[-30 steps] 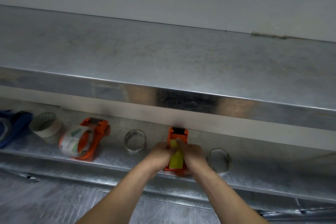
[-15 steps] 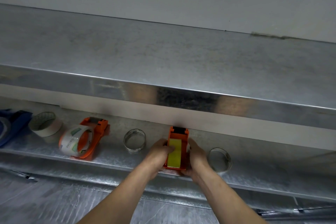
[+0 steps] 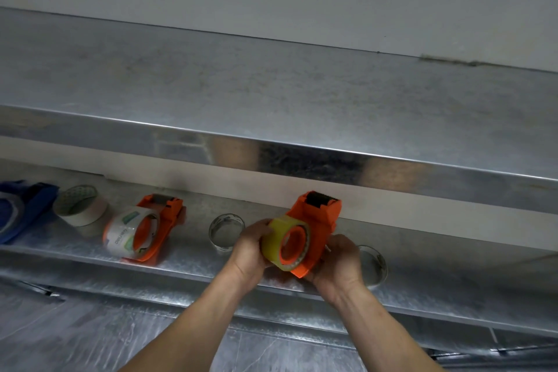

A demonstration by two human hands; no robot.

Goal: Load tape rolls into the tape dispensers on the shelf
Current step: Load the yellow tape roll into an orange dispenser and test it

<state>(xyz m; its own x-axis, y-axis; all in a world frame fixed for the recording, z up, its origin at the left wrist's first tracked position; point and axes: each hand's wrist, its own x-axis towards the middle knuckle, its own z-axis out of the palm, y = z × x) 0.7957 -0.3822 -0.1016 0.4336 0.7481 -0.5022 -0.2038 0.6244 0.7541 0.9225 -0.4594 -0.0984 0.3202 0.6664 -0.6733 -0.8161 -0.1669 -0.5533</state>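
Above the galvanised metal shelf (image 3: pixel 422 290), the left hand (image 3: pixel 247 254) and right hand (image 3: pixel 338 263) are gripping an orange plastic tape dispenser (image 3: pixel 317 220) with its yellowish tape roll (image 3: pixel 273 238) apparently seated, while a second orange dispenser (image 3: pixel 169 220) is lying loaded beside a loose clear roll (image 3: pixel 226 232).

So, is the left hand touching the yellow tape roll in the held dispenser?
Touching. The head view shows the left hand curled over the rim of the yellow tape roll with no gap, while the right hand grips the orange dispenser.
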